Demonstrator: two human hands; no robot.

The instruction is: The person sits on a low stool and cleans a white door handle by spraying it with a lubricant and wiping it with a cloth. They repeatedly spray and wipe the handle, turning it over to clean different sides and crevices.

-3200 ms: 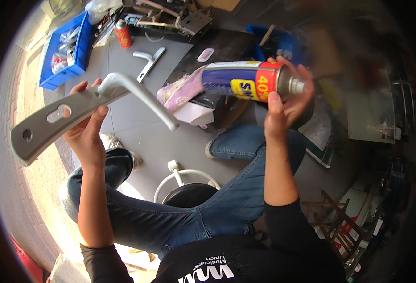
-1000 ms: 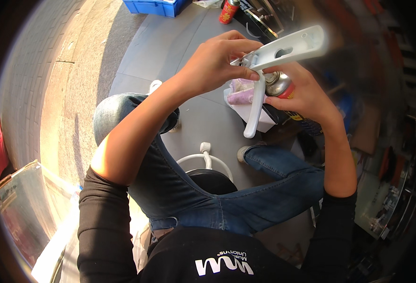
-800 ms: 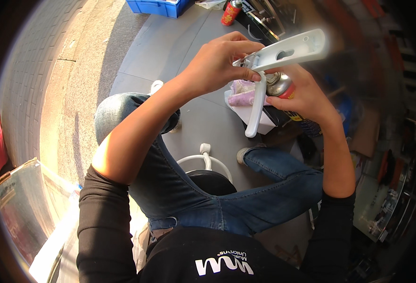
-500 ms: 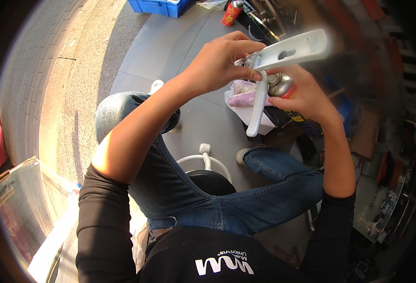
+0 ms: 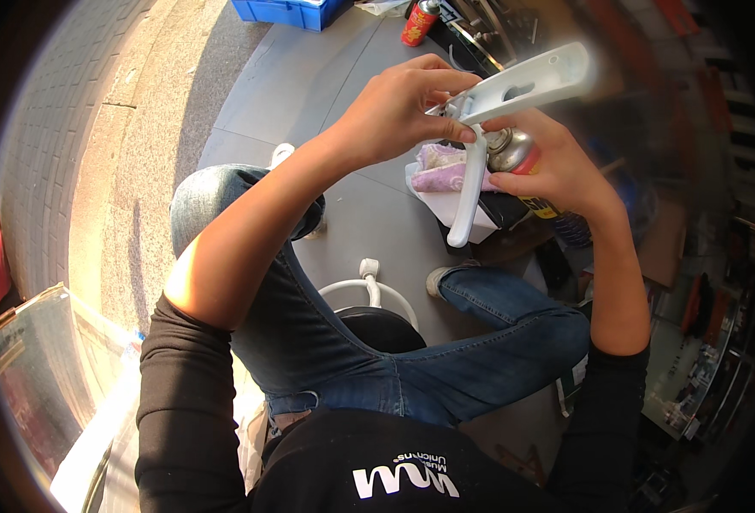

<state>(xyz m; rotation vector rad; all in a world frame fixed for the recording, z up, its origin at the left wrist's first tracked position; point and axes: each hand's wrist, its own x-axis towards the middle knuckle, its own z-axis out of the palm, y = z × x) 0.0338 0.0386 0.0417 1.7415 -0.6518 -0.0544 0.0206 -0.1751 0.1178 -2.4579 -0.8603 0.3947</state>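
A white door handle [image 5: 534, 79] on a long backplate, its underside up and its lever hanging downward, is gripped near the pivot by my left hand [image 5: 411, 111], fingers closed round it. My right hand [image 5: 548, 171] is wrapped round a spray can [image 5: 506, 152] with a metal top, held just below the backplate with its top toward the handle's pivot. The can's nozzle is largely hidden behind the handle and fingers. Behind the lever lie a pink cloth [image 5: 433, 175] and a white box [image 5: 441, 209].
A blue plastic crate [image 5: 283, 13] and a red aerosol can [image 5: 420, 21] sit at the top. My legs surround a round stool [image 5: 369, 325] with a white foot ring. Pavement [image 5: 95, 128] lies at the left, a glass pane [image 5: 61, 368] at lower left, clutter along the right.
Since the oldest frame the handle has turned over and moved up and right, the can has been tilted in behind it. Over the last second both hands have stayed nearly still.
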